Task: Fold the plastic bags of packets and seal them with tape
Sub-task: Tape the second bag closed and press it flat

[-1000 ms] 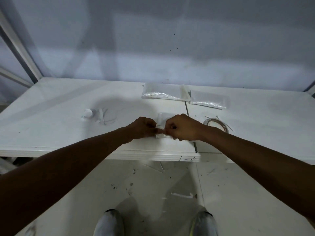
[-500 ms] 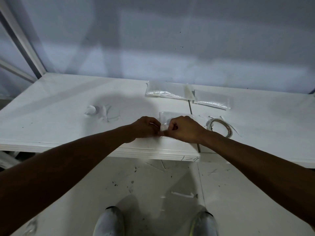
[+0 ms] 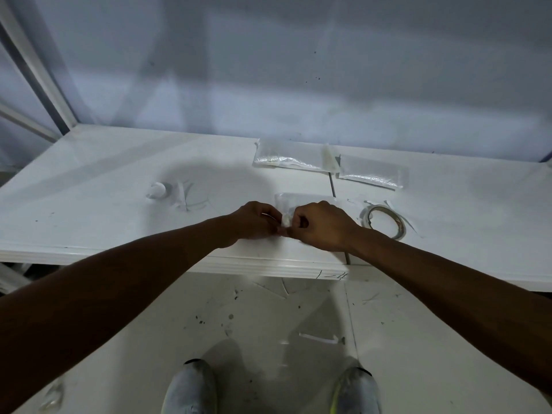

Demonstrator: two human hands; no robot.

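Plastic bag flat on the white table near its front edge, left hand and right hand still pinching its near edge with curled fingers, close together as half a second before, tape roll just beside the right hand.

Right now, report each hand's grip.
Left hand: pinches the small clear plastic bag.
Right hand: pinches the same bag.
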